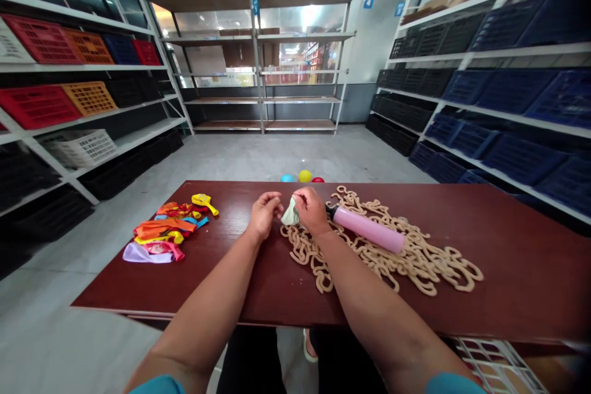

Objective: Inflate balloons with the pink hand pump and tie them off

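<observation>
Above the middle of the brown table, my right hand [312, 209] pinches a pale green, limp balloon [290, 213] that hangs down from the fingertips. My left hand [266, 215] is close by on the balloon's left side, fingers curled together; what they hold, if anything, is hidden. Just right of my right hand lies a pink hand pump [369, 229] with a dark nozzle end. It rests on a spread heap of beige, curved hook-like pieces [420, 261]. A pile of uninflated balloons [161, 231] in orange, yellow, red, blue and lilac lies on the left.
Beyond the far edge of the table [217, 295], blue, yellow [305, 176] and red inflated balloons show near the floor. Shelves with coloured crates [41, 104] stand left, dark blue crates [512, 92] right, and a metal rack [262, 74] at the back. A white wire basket [501, 363] sits below right.
</observation>
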Available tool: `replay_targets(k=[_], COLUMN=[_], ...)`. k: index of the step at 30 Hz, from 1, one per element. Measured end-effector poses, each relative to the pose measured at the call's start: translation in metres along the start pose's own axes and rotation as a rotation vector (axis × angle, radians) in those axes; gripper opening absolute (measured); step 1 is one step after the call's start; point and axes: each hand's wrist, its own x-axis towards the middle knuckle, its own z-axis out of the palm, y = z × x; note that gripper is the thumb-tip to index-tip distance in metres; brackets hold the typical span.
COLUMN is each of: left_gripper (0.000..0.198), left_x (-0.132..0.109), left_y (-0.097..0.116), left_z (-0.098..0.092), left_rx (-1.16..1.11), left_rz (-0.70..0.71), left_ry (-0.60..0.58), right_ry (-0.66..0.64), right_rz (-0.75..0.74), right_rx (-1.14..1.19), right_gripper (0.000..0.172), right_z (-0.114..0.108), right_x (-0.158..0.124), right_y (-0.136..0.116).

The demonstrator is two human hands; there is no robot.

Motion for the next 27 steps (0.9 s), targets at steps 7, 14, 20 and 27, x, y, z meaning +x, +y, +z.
replay_targets(k=[7,14,20,27], left_gripper=[0.082,0.053,0.01,0.031], left_x=[-0.011,-0.001,0.013,0.012], left_y=[0.013,0.006,-0.002,0.008], left_z=[0.0,0.003,-0.008,-0.021], left_rx=[-0.029,-0.363,-0.542,-0.667], left_rz=[-0.546,-0.427,-0.253,-0.284], left_ry=[-0.504,-0.271,0.022,-0.116], right_ry=[0.01,-0.294,-0.204,-0.292], right_rz=[-0.104,-0.355,-0.26,0.074], right_rx=[0.094,0.022,-0.052,-0.448], right_gripper=[0.014,0.016,0.015,0.021], right_z=[-0.011,-0.005,-0.013,-0.081], right_x=[0.0,-0.006,0.0,0.019], right_y=[-0.026,-0.038,-0.038,-0.024])
